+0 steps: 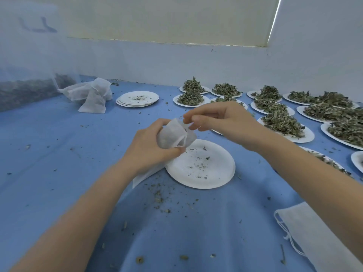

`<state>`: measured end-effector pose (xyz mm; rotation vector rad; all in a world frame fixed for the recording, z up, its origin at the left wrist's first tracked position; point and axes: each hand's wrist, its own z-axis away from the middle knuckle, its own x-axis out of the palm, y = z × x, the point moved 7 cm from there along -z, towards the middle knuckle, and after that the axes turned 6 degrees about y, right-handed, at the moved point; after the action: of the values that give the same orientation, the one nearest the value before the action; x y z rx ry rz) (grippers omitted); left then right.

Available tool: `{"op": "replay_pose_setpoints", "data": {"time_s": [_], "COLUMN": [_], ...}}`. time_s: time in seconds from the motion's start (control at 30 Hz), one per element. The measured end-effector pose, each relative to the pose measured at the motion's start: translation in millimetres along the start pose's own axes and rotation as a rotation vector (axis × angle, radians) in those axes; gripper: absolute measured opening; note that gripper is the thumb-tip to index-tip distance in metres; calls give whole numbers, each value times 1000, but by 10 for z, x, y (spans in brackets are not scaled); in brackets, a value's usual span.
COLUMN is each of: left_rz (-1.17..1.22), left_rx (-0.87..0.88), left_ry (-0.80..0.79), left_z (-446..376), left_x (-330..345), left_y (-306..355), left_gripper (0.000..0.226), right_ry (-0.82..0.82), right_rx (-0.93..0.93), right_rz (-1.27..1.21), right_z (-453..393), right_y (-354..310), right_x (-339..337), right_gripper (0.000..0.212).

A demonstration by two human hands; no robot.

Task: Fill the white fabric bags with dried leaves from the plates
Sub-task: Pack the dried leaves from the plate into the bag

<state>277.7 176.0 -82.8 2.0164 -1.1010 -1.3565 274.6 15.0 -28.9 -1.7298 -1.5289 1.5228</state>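
Just below the hands, a near-empty plate (206, 169) lies on the blue cloth (59, 154), both forearms reaching in over it from the near edge. The left hand (151, 148) is curled round a white bag (174, 136), holding it upright above the plate's rim, while the right hand (218, 118) meets it from the right, fingertips pinching the bag's mouth. Beyond the right hand stand plates heaped with leaves (280, 122); beyond the left, stacked plates (137, 99) and filled bags (92, 95).
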Motion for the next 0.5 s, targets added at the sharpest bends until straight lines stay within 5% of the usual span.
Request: {"op": "replay_pose_setpoints", "data": {"time_s": [0.07,0.17,0.23,0.5], "left_rz": [8,46,39,-44], "left_rx": [-35,-77,-87,-159], "left_ry": [18,25,25,123], "left_z": [7,77,126,203], "left_x": [-26,-1,39,-15], "left_y": [-35,-60,-70,-192], "left_gripper": [47,41,39,46], "right_ry": [52,-156,-322,-363], "right_rx": [77,333,441,524], "right_rz": [72,436,639,783], "right_z": [29,189,318,458], "right_y": [131,464,655,853], "right_x": [-102,-45,78,236], "right_gripper": [25,99,128,154]}}
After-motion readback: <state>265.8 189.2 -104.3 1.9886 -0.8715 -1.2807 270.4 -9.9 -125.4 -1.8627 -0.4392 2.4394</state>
